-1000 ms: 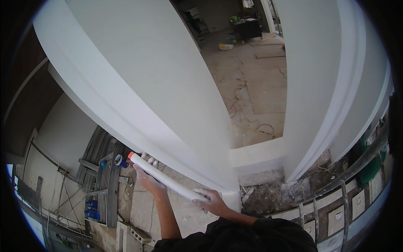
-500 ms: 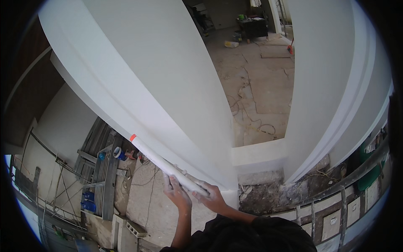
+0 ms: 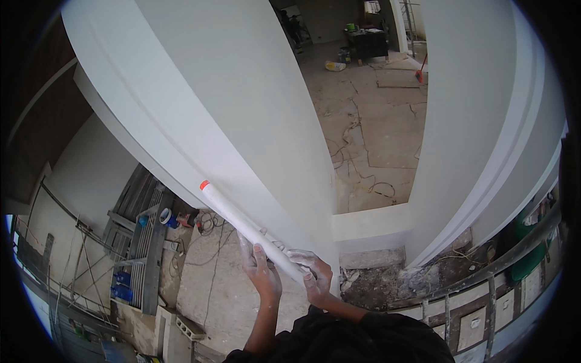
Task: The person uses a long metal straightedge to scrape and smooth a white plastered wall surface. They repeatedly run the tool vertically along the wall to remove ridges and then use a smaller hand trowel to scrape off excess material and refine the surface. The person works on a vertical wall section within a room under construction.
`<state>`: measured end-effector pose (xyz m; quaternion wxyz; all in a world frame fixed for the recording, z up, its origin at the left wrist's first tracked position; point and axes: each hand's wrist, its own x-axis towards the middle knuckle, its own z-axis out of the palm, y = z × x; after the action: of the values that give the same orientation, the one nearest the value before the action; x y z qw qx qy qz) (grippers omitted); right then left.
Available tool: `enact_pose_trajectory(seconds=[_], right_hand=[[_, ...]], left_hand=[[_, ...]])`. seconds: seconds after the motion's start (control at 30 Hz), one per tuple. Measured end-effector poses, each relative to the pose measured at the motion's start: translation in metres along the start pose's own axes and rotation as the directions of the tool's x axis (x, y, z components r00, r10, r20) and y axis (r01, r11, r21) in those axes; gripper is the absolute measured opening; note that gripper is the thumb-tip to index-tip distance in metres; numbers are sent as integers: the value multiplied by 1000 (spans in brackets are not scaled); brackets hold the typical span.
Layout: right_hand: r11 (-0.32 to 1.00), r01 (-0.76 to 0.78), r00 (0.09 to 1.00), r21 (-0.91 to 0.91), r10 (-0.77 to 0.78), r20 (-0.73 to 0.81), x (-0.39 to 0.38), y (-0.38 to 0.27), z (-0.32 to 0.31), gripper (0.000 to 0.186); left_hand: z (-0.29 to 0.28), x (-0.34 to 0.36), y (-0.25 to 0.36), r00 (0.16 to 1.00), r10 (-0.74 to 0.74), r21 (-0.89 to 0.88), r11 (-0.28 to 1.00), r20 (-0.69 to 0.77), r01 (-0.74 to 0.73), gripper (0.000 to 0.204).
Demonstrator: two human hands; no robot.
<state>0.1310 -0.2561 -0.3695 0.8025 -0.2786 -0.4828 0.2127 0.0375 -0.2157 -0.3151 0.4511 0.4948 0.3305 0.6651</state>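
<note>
Unfinished concrete floor stretches far below, cracked and dusty, with loose cables trailing across it, and a dark table stands at the far end of the room. Tall white plastered walls rise on both sides of an opening, and grey scaffolding with blue items on it stands at lower left. A metal railing curves across the lower right.

The person looks down from a height at both hands, which hold a long white tube with an orange cap at its upper end. The tube lies slantwise against the edge of the white wall, its capped end pointing up and to the left, its lower end running down into the hands. The left hand is wrapped around the shaft from below, fingers closed over it. The right hand, smeared with white, grips the lower end just beside the left hand, also closed on the tube.

By its look the tube is stiff and fairly light, likely a smooth plastic or cardboard cylinder that keeps its shape along its length. White dust or plaster on the hands may make its surface slippery, so a full wrap of the fingers seems safer than a pinch. With both hands near the lower end, the free capped end would tend to swing; a hold nearer the middle would steady it.
</note>
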Motion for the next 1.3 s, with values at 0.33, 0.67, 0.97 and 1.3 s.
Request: enact_pose_trajectory(seconds=[0.33, 0.67, 0.97, 1.3], right_hand=[[1000, 5, 999, 9, -5, -32, 11, -15, 1, 47], [999, 50, 986, -19, -46, 158, 34, -20, -26, 27], [380, 356, 799, -854, -598, 67, 194, -115, -202, 25], [-290, -38, 594, -956, -776, 212, 419, -294, -369, 67]], left_hand=[[22, -2, 9, 997, 46, 1, 999, 54, -46, 59], [44, -8, 6, 967, 254, 189, 951, -15, -246, 60], [-11, 34, -3, 935, 344, 367, 883, -86, -291, 68], [-55, 82, 2, 769, 638, 740, 535, -36, -409, 61]])
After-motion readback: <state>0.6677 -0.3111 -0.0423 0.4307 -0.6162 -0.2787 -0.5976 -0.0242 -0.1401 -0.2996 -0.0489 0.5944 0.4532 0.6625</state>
